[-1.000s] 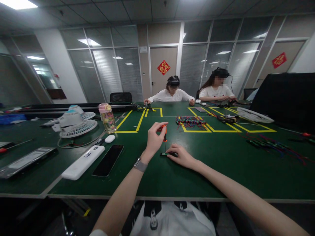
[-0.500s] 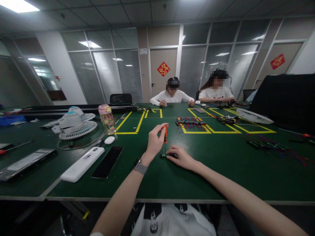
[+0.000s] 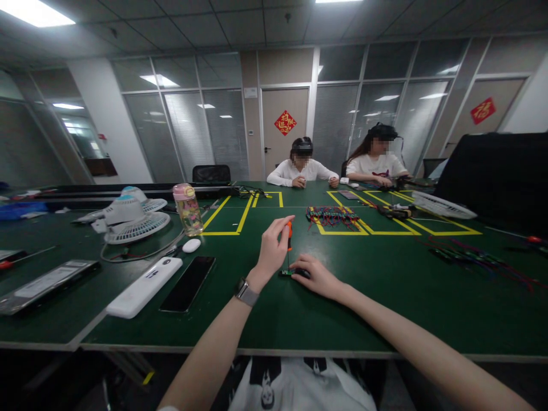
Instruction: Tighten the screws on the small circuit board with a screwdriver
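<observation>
Head view: left fingers [image 3: 280,226] grip an upright screwdriver [image 3: 290,237] over a circuit board [image 3: 285,273]. Right fingers [image 3: 302,264] hold the board's right side.

On the flat green table [image 3: 385,268], we locate the small green circuit board [image 3: 285,273] right of the black rectangular phone [image 3: 188,283].

Looks forward and down from head height, close over the green worktable [image 3: 312,325] across the lower frame.

Left grip [image 3: 273,246] holds orange-handled screwdriver [image 3: 290,233] upright; right grip [image 3: 317,278] touches small green board [image 3: 284,273] beneath tip.
</observation>
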### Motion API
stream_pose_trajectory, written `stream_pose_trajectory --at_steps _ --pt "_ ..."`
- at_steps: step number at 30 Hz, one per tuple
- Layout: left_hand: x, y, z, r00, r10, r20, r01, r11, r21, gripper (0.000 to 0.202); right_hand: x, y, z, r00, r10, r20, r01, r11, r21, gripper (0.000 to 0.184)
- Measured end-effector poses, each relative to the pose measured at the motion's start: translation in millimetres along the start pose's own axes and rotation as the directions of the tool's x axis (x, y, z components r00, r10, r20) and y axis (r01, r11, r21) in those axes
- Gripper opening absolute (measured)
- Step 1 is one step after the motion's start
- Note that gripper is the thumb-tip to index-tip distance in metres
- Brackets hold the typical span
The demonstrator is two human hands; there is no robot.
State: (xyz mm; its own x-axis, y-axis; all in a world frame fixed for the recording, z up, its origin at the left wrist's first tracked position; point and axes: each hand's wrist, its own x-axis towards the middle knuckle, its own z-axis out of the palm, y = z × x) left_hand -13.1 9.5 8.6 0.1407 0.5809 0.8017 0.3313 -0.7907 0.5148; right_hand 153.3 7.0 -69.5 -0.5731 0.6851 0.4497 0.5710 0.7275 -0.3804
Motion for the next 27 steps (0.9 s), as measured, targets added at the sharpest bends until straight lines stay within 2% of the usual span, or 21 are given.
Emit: stream_pose_trajectory --at_steps 4,9,15,19,22,25,27 --pt "0.6 -2.8 0.8 0.999 -0.040 -0.031 0.039 0.999 -0.033 0.022 0.0 0.7 0.2 1.000 -0.001 0.005 0.001 1.000 -0.009 0.012" --pt "-0.9 -2.8 1.1 0.994 -0.059 -0.093 0.063 0.997 0.042 0.016 0.0 2.7 1.8 1.000 -0.009 -0.011 0.009 1.000 -0.007 0.010" --pt "-0.6 -3.1 1.2 0.996 -0.083 -0.014 0.083 0.995 -0.050 0.031 0.3 0.0 -0.7 1.000 -0.011 0.000 0.011 1.000 0.003 0.012" --pt "-0.6 -5.5 3.1 0.994 -0.109 0.008 0.109 0.983 -0.144 0.032 0.4 -1.2 -2.1 1.000 -0.009 0.004 0.009 1.000 0.011 0.013" --pt "-1.1 -5.3 3.1 0.998 -0.055 -0.031 0.053 0.997 -0.051 0.026 0.6 -1.2 -2.2 1.000 -0.007 0.002 0.007 1.000 0.007 0.012" --pt "-2.1 -3.7 0.5 0.996 0.026 -0.080 -0.013 0.988 0.154 0.019 0.9 -1.0 -1.7 1.000 -0.013 0.000 0.013 1.000 -0.001 0.012" --pt "-3.0 -2.5 -1.9 0.996 0.069 -0.059 -0.049 0.958 0.283 0.021 0.9 -0.8 -1.3 1.000 -0.021 -0.006 0.021 1.000 -0.001 0.012"
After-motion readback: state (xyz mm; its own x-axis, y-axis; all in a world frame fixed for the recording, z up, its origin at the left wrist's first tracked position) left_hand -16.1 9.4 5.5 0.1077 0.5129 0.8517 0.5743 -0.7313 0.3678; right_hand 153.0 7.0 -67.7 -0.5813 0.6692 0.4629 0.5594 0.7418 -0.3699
